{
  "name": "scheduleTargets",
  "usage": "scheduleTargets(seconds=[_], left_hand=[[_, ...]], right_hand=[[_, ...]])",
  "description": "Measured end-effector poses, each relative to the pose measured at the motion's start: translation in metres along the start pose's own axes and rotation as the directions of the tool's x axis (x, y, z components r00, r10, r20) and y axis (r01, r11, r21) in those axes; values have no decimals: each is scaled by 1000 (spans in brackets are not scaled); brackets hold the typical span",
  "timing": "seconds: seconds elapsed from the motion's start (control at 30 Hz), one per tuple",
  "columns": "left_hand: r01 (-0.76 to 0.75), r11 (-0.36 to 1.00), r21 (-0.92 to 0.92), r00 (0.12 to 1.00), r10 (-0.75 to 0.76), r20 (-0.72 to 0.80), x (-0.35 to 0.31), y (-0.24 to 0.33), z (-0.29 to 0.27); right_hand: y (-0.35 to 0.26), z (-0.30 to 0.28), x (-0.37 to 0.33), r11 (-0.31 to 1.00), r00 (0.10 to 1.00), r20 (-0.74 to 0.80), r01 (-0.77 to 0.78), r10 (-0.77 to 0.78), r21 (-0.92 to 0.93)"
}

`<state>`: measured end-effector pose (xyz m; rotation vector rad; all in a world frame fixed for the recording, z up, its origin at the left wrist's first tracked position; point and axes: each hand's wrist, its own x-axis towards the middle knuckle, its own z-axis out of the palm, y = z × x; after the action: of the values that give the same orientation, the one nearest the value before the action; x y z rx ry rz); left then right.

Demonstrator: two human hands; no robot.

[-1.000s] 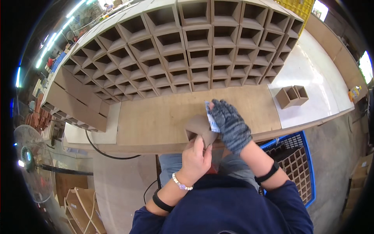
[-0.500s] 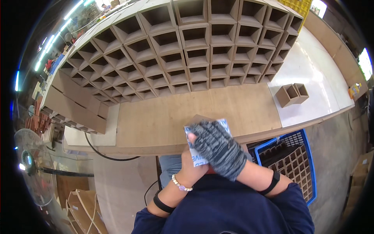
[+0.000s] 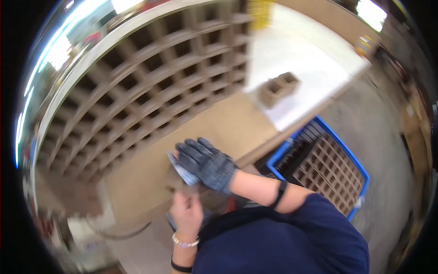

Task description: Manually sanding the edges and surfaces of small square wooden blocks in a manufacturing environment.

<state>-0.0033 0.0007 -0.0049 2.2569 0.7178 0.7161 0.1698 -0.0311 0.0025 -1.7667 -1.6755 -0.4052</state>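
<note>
My right hand (image 3: 205, 165), in a grey fingerless-looking knit glove, presses over a white sheet with blue print (image 3: 183, 171); its fingers are together and the sheet's edge shows beside them. Just below and left of it, my bare left hand (image 3: 187, 214) is blurred, with its fingers curled. A small brownish smear lies by its fingertips, too blurred to name. Both hands are above the near edge of the wooden work board (image 3: 242, 123).
A stack of open square brown boxes (image 3: 182, 73) stands along the back. Two joined small boxes (image 3: 279, 87) sit on the white tabletop (image 3: 310, 55). A blue crate (image 3: 360, 170) holding a brown grid of boxes is at lower right. A yellow-labelled bottle (image 3: 363, 45) stands at the far right.
The whole view has turned and blurred, so the stack now lies further left. My left hand has come away from the sheet and down; my right stays on the sheet.
</note>
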Motion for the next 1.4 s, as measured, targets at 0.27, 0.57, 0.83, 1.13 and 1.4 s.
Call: scheduleTargets(seconds=[0.27,0.57,0.83,1.13,1.4], left_hand=[[-86,983,-161,993,72,-90,-1,-26,11],[281,631,-723,895,-445,-40,1,-31,-19],[280,452,-847,791,-609,-64,20,-35,-27],[405,111,-908,879,-322,353,15,-20,-24],[244,485,-840,943,-319,90,15,11,-15]], right_hand=[[-35,-14,16,978,996,-88,-9,27,207],[23,-19,0,883,903,-135,-353,408,308],[9,-39,5,884,960,-49,-234,277,403],[-26,-26,-7,757,938,209,-347,278,553],[-16,-26,-17,710,922,345,-361,175,605]])
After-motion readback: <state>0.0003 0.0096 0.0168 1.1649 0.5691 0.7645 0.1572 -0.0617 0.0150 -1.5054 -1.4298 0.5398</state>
